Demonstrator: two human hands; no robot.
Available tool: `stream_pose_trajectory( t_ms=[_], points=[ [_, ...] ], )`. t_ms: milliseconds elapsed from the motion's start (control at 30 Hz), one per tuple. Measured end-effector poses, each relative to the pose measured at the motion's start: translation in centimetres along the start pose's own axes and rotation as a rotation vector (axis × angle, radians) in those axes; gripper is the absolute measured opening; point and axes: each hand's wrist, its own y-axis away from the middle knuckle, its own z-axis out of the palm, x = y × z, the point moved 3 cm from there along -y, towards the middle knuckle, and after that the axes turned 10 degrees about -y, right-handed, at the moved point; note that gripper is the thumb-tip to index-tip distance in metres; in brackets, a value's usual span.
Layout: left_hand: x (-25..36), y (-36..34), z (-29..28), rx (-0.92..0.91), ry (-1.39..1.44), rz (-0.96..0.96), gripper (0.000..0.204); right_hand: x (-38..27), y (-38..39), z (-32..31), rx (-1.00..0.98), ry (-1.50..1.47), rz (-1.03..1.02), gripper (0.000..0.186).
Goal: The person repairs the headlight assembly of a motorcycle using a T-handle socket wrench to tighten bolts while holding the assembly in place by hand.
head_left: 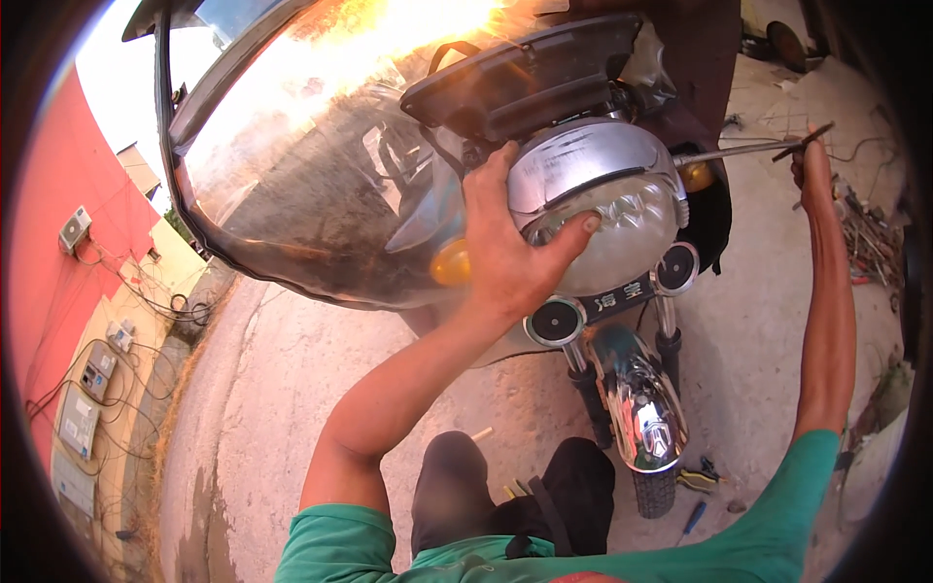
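My left hand [515,248] clasps the left side of a round headlight [622,257] on the front of a motor tricycle or motorcycle. Its thumb lies over the clear lens, while the fingers reach up beside the chrome hood [583,160]. Out to the right, my right hand [814,170] is closed around the crossbar end of a T-handle wrench [734,152]. The metal shaft runs level to the headlight's right side, near an amber lamp [697,176]. Where its tip meets the vehicle cannot be made out. Another amber lamp [450,262] sits left of my left hand.
A clear windshield [311,223] with a dark edge spreads to the left. Below the headlight are two round black units [556,321], a chrome fender [637,389] and the front wheel [656,491]. Pliers [698,479] and a blue-handled screwdriver [694,518] lie on the ground.
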Motion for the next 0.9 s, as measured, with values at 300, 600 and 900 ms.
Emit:
stream_pose_trajectory(
  t_ms=[300,600,900],
  points=[
    [-0.1,0.0,-0.2,-0.003,-0.007,0.005,0.098,-1.1,4.0,1.3,-0.093,0.156,-0.244,0.064],
    [-0.4,0.1,0.2,0.011,-0.007,0.030,0.097,-3.7,-1.6,-1.3,-0.162,0.789,-0.250,0.072],
    [-0.2,0.1,0.4,0.021,0.121,-0.040,0.094,-5.6,-5.0,-1.0,-0.334,0.966,-0.053,0.054]
  ],
)
